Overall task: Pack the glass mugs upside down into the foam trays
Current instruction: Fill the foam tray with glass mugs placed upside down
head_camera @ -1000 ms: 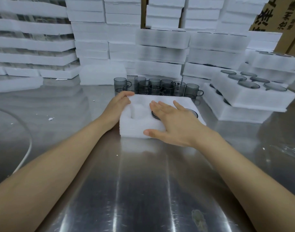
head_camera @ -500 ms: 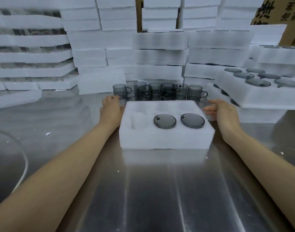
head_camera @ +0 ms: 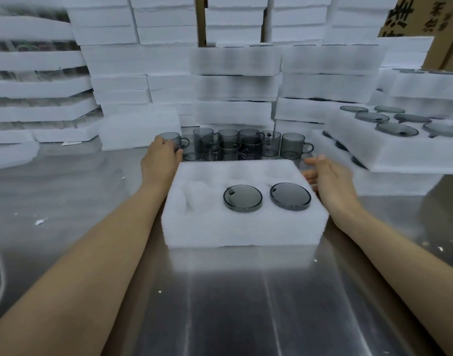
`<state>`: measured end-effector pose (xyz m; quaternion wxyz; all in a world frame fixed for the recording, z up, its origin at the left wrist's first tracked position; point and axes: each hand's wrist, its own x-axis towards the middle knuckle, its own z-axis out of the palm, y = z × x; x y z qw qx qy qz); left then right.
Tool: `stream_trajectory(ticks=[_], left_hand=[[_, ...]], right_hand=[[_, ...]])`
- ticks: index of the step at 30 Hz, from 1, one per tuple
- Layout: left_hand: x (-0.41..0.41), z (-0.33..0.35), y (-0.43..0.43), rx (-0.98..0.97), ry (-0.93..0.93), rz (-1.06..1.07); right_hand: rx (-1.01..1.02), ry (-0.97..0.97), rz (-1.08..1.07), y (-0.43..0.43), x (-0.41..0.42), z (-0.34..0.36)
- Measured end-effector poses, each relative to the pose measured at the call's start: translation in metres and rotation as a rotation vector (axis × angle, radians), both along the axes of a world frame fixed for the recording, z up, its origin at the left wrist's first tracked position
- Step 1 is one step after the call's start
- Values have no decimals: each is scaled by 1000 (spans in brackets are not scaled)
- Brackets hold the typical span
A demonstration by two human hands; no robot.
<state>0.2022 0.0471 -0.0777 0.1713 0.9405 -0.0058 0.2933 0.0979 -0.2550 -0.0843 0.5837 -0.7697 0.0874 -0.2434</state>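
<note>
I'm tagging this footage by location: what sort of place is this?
Probably a glassware packing station in a warehouse: stacked foam trays, loose glass mugs on a steel table, cardboard cartons.

A shiny steel surface (head_camera: 233,304) fills the lower half, with pale streaks of reflection running toward 6 o'clock. White crumbs (head_camera: 39,222) lie on it at 9 o'clock, and smaller flecks (head_camera: 440,249) at 3 o'clock. A thin pale cord (head_camera: 3,278) curves in at 8 o'clock. Brown cardboard boxes (head_camera: 425,19) with dark printed characters stand at 1 o'clock.
</note>
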Motion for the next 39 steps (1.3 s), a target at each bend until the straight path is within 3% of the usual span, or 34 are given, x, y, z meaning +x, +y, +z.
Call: stream_trajectory(ticks=[6, 10, 15, 20, 22, 24, 27, 31, 34, 37, 39], left_hand=[[-18, 3, 0, -255, -119, -165], [-41, 4, 0, -432, -223, -189], [-77, 3, 4, -648, -386, -212], [-105, 2, -1, -702, -500, -142], [-108, 5, -4, -733, -512, -228], [-109, 6, -7, -738, -499, -361], [-111, 8, -9, -591, -518, -426], [-113, 9, -14, -428, -522, -443], [-115, 8, -16, -379, -498, -489], [-112, 6, -15, -408, -414, -507], [-110, 4, -15, -571, -310, -529]], right_hand=[[18, -9, 23, 3, -6, 3], [7, -121, -7, 6, -17, 9], [-305, -362, 58, 21, -42, 25], [-678, -522, 108, 33, -60, 44], [-815, -575, 96, 35, -65, 48], [-765, -595, 136, 41, -69, 52], [-707, -597, 267, 64, -74, 57], [-864, -562, 473, 99, -78, 51], [-924, -504, 498, 109, -79, 42], [-805, -522, 461, 109, -80, 36], [-691, -574, 419, 110, -80, 35]])
